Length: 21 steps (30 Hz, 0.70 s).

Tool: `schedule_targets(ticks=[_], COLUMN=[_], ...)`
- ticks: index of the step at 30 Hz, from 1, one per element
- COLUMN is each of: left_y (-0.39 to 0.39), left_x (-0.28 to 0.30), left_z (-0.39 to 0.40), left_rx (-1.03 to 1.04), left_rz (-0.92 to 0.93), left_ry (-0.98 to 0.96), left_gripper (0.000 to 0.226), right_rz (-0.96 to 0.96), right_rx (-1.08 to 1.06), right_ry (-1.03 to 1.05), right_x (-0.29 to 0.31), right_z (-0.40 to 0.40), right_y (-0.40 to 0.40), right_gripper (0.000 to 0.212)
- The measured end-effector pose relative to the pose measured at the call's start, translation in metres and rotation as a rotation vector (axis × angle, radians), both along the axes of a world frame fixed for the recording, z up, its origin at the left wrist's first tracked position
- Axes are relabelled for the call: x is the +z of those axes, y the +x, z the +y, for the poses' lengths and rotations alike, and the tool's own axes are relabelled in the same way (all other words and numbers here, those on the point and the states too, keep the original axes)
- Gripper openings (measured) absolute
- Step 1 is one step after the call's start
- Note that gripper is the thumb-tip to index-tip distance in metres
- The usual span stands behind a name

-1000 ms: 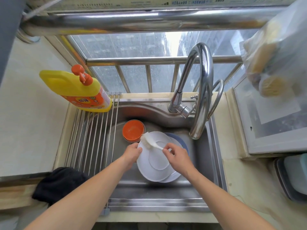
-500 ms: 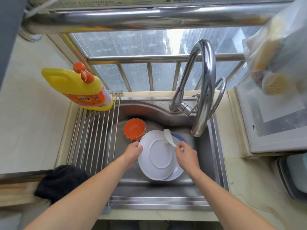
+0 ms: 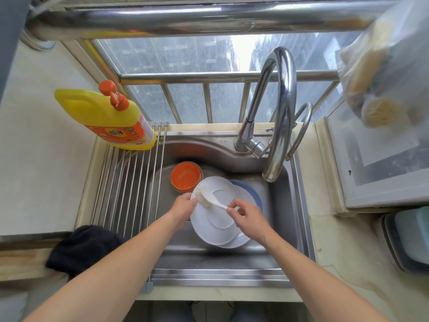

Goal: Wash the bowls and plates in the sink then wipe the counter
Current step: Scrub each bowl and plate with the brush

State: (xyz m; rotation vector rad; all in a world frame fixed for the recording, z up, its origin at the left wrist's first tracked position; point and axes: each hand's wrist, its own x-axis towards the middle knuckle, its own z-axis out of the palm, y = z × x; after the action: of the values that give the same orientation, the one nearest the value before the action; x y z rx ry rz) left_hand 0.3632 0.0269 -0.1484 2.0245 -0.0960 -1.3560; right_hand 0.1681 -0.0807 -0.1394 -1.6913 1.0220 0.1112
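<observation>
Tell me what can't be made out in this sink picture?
All in the head view:
- Blue plate: mostly covered by the white plates.
- Bottle label: print too small.
- Hanging bag: contents blurred, cut by the right edge.
- Tap: any running water can't be seen.

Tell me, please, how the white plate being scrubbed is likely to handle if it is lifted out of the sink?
The white plate looks rigid and glazed, so probably slippery while wet. The left hand holds only its rim, so it might slip. It looks ceramic, so it would likely chip against the steel sink.
</observation>
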Motion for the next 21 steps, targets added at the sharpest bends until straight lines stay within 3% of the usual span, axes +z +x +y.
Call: schedule_targets(ticks=[4, 9, 11, 16, 18, 21], left_y=[-0.005, -0.006, -0.004, -0.002, -0.001, -0.001], left_x=[0.001, 0.005, 0.007, 0.011, 0.011, 0.006], left_z=[-0.003, 0.000, 0.004, 0.013, 0.016, 0.015], left_rx=[-0.014, -0.005, -0.056, -0.125, -0.123, -0.110], left_rz=[-0.001, -0.001, -0.022, -0.062, -0.058, -0.052], left_ry=[0.007, -0.001, -0.003, 0.009, 0.011, 0.003], left_gripper=[0.025, 0.027, 0.027, 0.023, 0.024, 0.026], right_rz=[0.155, 0.004, 0.004, 0.281, 0.219, -0.007], right_rx=[-0.317, -0.061, -0.126, -0.448, -0.442, -0.228], right_ry=[-0.127, -0.011, -0.012, -0.084, -0.077, -0.016], right_x=[-0.004, -0.001, -0.001, -0.005, -0.005, 0.005], right_z=[-0.005, 0.001, -0.002, -0.001, 0.005, 0.019], right_y=[-0.002, -0.004, -0.008, -0.007, -0.003, 0.007], right_gripper=[0.021, 0.017, 0.019, 0.024, 0.024, 0.020])
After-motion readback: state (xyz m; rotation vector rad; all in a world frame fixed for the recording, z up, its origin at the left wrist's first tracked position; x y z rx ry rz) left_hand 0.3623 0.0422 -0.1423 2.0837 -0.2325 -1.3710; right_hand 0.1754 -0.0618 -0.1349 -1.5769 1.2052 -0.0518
